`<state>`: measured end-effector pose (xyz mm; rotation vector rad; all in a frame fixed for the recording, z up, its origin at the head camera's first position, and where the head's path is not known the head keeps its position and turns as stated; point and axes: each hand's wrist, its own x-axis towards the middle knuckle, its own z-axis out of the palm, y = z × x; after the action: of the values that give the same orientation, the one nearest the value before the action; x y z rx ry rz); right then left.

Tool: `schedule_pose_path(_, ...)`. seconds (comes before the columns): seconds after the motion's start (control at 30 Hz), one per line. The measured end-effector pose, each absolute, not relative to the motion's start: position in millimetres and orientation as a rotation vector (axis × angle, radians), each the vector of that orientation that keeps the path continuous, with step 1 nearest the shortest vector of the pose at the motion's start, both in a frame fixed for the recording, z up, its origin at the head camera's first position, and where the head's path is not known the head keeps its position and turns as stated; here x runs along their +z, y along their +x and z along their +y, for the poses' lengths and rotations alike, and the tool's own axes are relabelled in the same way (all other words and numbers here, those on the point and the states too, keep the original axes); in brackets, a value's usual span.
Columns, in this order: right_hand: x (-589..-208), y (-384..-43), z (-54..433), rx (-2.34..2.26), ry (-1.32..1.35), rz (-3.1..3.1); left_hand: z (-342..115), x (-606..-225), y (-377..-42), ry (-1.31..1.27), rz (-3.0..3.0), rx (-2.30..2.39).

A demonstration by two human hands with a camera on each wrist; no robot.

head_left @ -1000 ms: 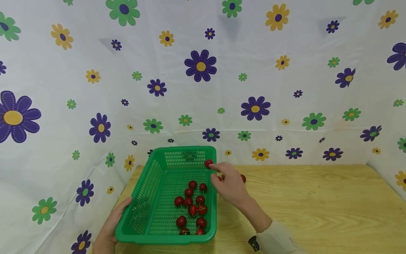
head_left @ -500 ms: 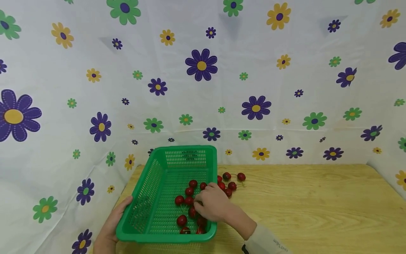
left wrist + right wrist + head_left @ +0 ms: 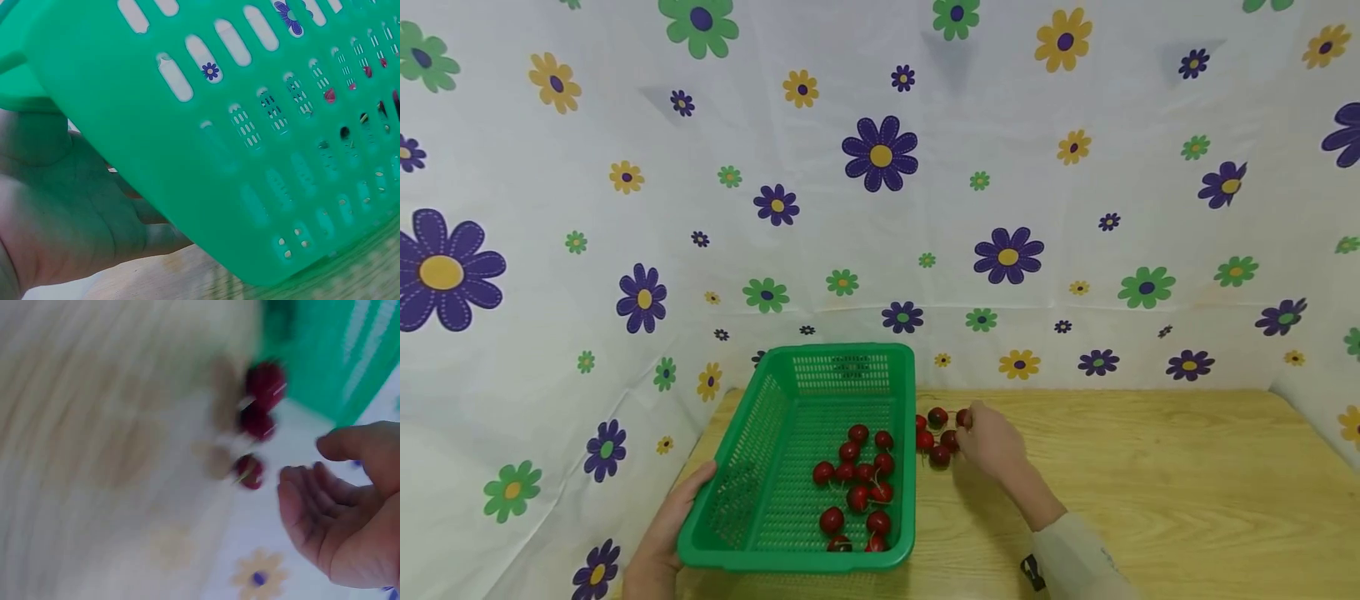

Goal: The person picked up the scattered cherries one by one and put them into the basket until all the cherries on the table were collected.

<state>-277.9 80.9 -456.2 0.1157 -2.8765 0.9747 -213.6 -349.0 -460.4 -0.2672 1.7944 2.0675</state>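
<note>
A green plastic basket [image 3: 908, 467] with slotted walls stands on the left of the table, with several red cherries [image 3: 857, 498] inside, mostly towards its right side. My left hand [image 3: 662, 529] grips the basket at its left rim; in the left wrist view this hand [image 3: 75, 200] lies along the end of the basket wall [image 3: 144, 106]. Right of the basket, several loose cherries [image 3: 939, 456] lie on the wood. My right hand [image 3: 996, 446] is beside them, partly covering a cherry. In the right wrist view its thumb and fingers stand apart, with a stemmed cherry [image 3: 251, 472] just beyond the fingertips.
The light wooden tabletop [image 3: 1150, 483] stretches to the right. A white cloth [image 3: 820, 250] printed with flowers hangs behind the table and down both sides.
My right hand came with a cherry from over the basket's far right corner down into the basket, then moved back right to the loose cherries without it. The left hand stayed at the rim.
</note>
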Motion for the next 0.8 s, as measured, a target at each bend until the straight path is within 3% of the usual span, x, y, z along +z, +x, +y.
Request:
schedule_pose_path(0.17, -475, -292, 97, 0.791, 0.039, -3.134, -353, -462, -213, -0.251, 1.719, 2.086)
schedule_pose_path(0.43, -486, -301, 100, 0.536, 0.124, -3.137, -353, -464, -213, -0.210, 1.607, 2.110)
schedule_pose_path(0.8, -484, -307, 112, 0.770, 0.070, -2.996, -351, -460, -215, -0.295, 1.743, 2.059)
